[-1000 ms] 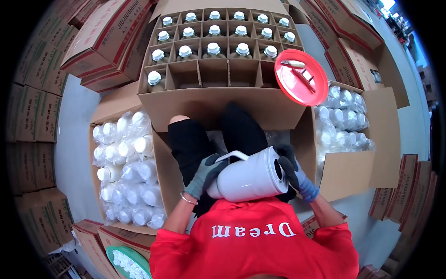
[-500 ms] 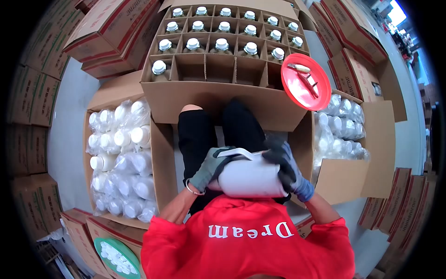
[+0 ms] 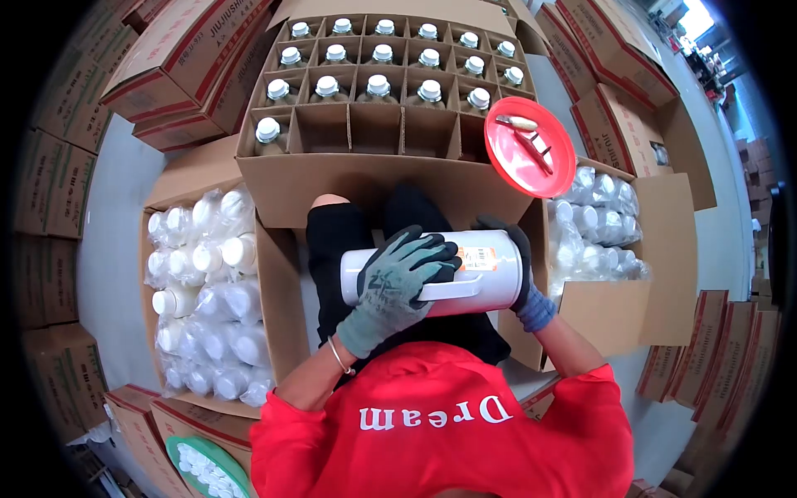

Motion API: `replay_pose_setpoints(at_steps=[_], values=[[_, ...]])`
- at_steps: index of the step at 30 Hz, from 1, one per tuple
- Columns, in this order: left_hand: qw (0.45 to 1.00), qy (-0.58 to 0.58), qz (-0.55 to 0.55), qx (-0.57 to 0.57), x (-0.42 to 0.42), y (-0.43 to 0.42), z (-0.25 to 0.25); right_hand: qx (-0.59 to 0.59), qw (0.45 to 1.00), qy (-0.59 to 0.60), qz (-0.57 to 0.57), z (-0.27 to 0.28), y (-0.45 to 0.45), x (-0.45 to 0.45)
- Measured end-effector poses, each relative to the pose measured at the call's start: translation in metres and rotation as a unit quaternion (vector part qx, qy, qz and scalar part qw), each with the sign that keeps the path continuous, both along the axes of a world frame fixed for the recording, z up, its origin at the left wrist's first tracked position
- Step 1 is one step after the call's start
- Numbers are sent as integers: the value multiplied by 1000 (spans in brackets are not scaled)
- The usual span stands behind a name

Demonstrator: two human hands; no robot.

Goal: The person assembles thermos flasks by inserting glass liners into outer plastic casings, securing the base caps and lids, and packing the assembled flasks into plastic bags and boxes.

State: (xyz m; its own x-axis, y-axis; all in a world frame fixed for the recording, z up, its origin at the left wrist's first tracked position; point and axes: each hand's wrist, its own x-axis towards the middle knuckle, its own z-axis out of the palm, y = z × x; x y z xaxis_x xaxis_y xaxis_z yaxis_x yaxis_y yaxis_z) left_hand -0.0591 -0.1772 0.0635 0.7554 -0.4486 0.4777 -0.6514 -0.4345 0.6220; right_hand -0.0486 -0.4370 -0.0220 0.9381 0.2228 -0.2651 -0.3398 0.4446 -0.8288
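Note:
A white jug (image 3: 496, 286) with a side handle (image 3: 451, 289) and an orange-and-white label (image 3: 477, 259) lies on its side across the lap. My gloved left hand (image 3: 392, 286) is wrapped over the jug's left part, by the handle. Around its right end curls my gloved right hand (image 3: 523, 270), its fingers partly hidden. In front of the knees stands a divided carton (image 3: 349, 178) with white-capped bottles (image 3: 378, 85) in most compartments. On its right corner rests a red dish (image 3: 552, 137) with a knife (image 3: 516, 124) and a thin reddish-brown piece in it.
Open cartons flank the lap: white bottles (image 3: 178, 300) in plastic on the left, more wrapped white bottles (image 3: 610, 224) on the right. A green basin (image 3: 174, 448) of small white pieces sits lower left. Stacked boxes (image 3: 187, 54) line both sides.
The jug has turned so its handle and label show on the upper side. My left hand has moved from its left end to over its top. My right hand has shifted round the right end.

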Motion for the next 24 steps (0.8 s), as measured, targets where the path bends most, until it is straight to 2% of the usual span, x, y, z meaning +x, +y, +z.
replay_pose_setpoints(at_steps=[1,2,3,4,6,7,8,9,10,11,12,13,14,15,16,17,18,20,21,22,23,24], values=[[998,13,26,-57,4,2,-13,121,984,131,-16,7,0,9],[992,27,52,-112,8,7,-32,-57,998,19,2,16,-1,14],[953,211,71,-204,8,11,-42,-228,969,-92,17,21,0,16],[894,384,81,-215,13,19,-37,-295,935,-181,73,28,0,15],[937,338,56,-68,12,26,-70,-403,827,-368,137,42,0,11],[955,263,110,-82,9,16,-63,-306,912,-259,89,37,5,8],[947,224,108,-202,5,3,-54,-199,969,-141,37,34,13,3],[994,87,50,-44,5,-6,-26,-15,996,-50,75,9,6,4],[992,-56,-11,114,7,-12,-2,199,973,87,81,-16,-1,4],[990,-30,-55,123,5,-16,9,339,912,221,71,-41,-8,5],[994,-31,-44,96,13,-12,5,318,919,227,49,-54,-14,7],[1000,-2,-18,13,21,-2,-12,316,910,257,76,-25,-11,6],[997,27,-1,-65,26,9,-32,48,990,117,59,-4,-5,5],[944,276,72,-168,25,15,-43,-225,973,-43,32,13,-1,13],[897,389,92,-188,32,22,-54,-479,857,-192,0,34,0,14],[917,366,80,-140,31,26,-72,-441,827,-347,27,61,-3,8],[933,342,68,-93,26,27,-85,-371,843,-380,88,76,3,0],[883,375,176,-220,19,7,-58,-304,892,-330,43,59,12,2],[989,18,104,-99,24,-2,-44,-171,983,-60,-20,50,18,2],[998,-42,23,26,23,-17,-17,-25,998,-59,20,25,12,3],[992,-72,-6,101,17,-24,1,117,990,-38,65,2,7,3],[979,-103,-31,176,16,-28,10,298,939,168,34,-5,12,11]])
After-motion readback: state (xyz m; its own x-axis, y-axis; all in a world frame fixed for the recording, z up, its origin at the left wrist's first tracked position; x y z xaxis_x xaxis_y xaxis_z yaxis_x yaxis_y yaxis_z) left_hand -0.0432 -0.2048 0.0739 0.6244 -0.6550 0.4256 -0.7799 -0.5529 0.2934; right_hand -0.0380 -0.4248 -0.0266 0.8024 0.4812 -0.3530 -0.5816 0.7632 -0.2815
